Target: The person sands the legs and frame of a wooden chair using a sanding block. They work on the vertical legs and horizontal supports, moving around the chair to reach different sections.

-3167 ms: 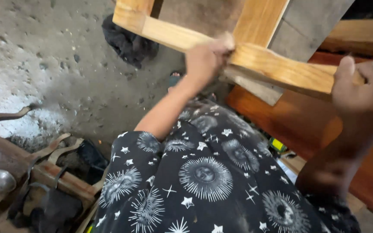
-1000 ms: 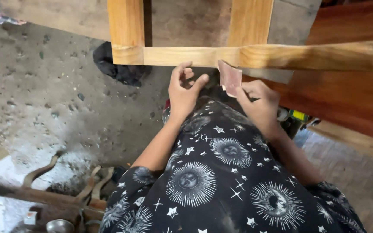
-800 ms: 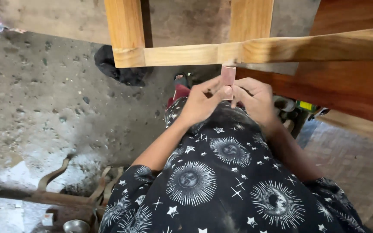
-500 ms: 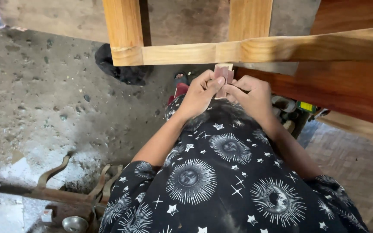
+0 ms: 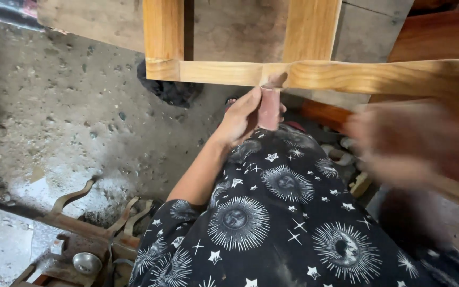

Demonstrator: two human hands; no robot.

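We are holding a folded strip of reddish-brown sandpaper (image 5: 268, 108) upright in our left hand (image 5: 240, 118), the fingers closed around it and its top edge touching the underside of the pale wooden frame (image 5: 224, 72), right where a horizontal rail is meeting an upright piece. Our right hand (image 5: 405, 141) is showing only as a blur off to the right, below the long rail, apart from the sandpaper, and we cannot tell whether it is spread or closed. We are wearing a black garment (image 5: 272, 212) printed with white suns and stars, which is filling the lower middle of the view. Beyond the frame, a dark cloth (image 5: 171, 90) is lying on the rough concrete floor (image 5: 59, 106). At lower left, a rusty metal bracket assembly (image 5: 88, 228) with a round silvery knob (image 5: 86, 262) is sitting on the ground. A reddish-brown board (image 5: 436, 34) is lying to the right behind the frame.
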